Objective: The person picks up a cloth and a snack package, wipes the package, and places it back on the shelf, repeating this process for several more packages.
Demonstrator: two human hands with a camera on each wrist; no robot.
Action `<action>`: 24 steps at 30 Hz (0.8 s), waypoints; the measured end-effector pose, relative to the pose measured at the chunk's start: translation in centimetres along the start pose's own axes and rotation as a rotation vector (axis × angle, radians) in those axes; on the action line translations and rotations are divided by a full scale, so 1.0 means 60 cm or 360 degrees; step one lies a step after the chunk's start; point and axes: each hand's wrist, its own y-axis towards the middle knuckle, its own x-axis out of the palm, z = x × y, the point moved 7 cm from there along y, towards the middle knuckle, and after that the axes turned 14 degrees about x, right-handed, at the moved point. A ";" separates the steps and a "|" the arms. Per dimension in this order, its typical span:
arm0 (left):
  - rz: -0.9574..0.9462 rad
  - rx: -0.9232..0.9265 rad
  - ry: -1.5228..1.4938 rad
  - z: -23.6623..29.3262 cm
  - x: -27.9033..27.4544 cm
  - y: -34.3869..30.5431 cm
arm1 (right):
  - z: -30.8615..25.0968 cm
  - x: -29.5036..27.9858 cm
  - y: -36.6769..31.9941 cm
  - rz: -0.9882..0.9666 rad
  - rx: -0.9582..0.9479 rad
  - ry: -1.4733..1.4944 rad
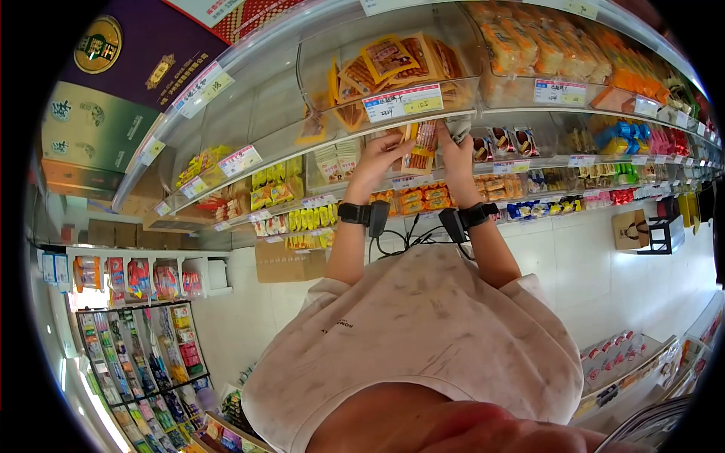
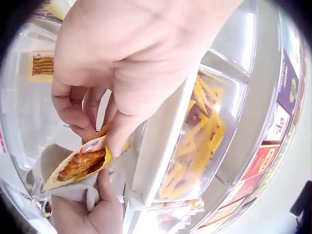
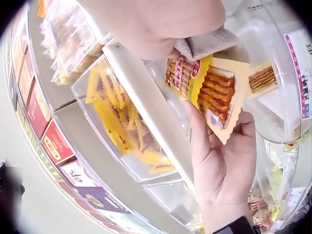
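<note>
Both hands meet below the front edge of the upper shelf. My left hand (image 1: pixel 376 157) pinches a snack packet (image 1: pixel 420 151) between thumb and fingers. Reddish-brown strips fill the packet (image 3: pixel 217 92), which shows a yellow printed part and a cream-bordered part with a wavy edge. On the other side, my right hand (image 1: pixel 458 158) holds a grey cloth (image 3: pixel 207 43) against the packet. In the left wrist view the cloth (image 2: pixel 73 192) lies under the packet, with the right thumb near its edge. The right fingertips are partly hidden by the cloth.
A clear bin of yellow snack packets (image 1: pixel 389 57) sits on the shelf above, behind a price tag (image 1: pixel 402 103). Another packet (image 3: pixel 262 78) lies in a clear bin beside the hands. Shelves below hold orange-wrapped snacks (image 1: pixel 423 198); wrapped cakes (image 1: pixel 529 45) stand at upper right.
</note>
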 end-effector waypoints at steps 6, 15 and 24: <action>0.0088 0.0015 -0.0216 -0.018 0.007 0.015 | -0.016 -0.030 0.007 0.0070 -0.0259 0.0077; 0.0186 0.0299 0.1150 -0.063 -0.039 0.075 | -0.034 -0.060 -0.013 0.0187 -0.0228 -0.0203; 0.0069 0.0292 0.0053 0.040 0.035 -0.060 | -0.011 0.032 -0.081 -0.0296 -0.0378 -0.0763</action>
